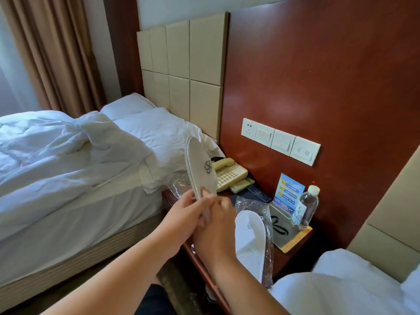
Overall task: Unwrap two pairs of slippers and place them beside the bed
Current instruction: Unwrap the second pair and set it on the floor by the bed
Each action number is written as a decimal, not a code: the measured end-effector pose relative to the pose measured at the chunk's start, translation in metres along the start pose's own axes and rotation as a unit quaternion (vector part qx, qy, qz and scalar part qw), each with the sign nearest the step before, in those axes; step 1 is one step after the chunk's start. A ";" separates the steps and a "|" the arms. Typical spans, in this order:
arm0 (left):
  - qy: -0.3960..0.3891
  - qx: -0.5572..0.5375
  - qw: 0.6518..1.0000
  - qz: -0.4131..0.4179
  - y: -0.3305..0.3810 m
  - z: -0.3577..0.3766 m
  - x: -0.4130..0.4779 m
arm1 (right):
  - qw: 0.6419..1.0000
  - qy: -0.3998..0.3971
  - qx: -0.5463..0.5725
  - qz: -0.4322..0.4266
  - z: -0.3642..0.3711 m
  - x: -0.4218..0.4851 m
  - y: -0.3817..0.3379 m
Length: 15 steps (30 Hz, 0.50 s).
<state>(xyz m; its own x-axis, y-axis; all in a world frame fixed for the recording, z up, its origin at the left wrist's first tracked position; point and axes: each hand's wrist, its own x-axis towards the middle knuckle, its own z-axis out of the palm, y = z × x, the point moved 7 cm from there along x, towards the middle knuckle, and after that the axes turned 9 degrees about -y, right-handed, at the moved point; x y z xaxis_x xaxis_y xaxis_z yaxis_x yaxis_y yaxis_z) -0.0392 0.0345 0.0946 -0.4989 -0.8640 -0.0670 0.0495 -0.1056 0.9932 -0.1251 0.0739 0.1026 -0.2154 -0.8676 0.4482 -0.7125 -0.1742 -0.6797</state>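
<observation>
A flat white slipper [201, 165] with a grey logo stands upright in the air above the nightstand [293, 243]. My left hand [185, 214] pinches its lower end from the left. My right hand [216, 230] grips the same end from below and behind. Another white slipper [250, 242] lies on the nightstand, resting on a clear plastic wrapper [267, 246]. More crumpled clear wrapper [178, 186] lies at the nightstand's left edge, next to the bed [79, 169].
The nightstand also carries a beige telephone [229, 173], a remote [242, 185], a blue card stand [287, 194] and a water bottle [308, 205]. A second bed's white bedding [341, 287] fills the lower right. Wall switches [280, 140] sit on the wooden panel.
</observation>
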 end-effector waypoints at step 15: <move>0.097 -0.052 0.992 0.058 0.046 -0.095 -0.040 | 0.977 -0.041 0.203 -0.054 0.005 0.030 -0.079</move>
<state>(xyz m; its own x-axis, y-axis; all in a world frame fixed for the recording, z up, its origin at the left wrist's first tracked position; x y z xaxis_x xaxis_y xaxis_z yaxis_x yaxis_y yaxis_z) 0.0653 0.0177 0.1339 -0.3092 -0.9508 0.0205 0.1905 -0.0408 0.9808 -0.0723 0.0590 0.1670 -0.0873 -0.8653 0.4936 -0.4009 -0.4231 -0.8126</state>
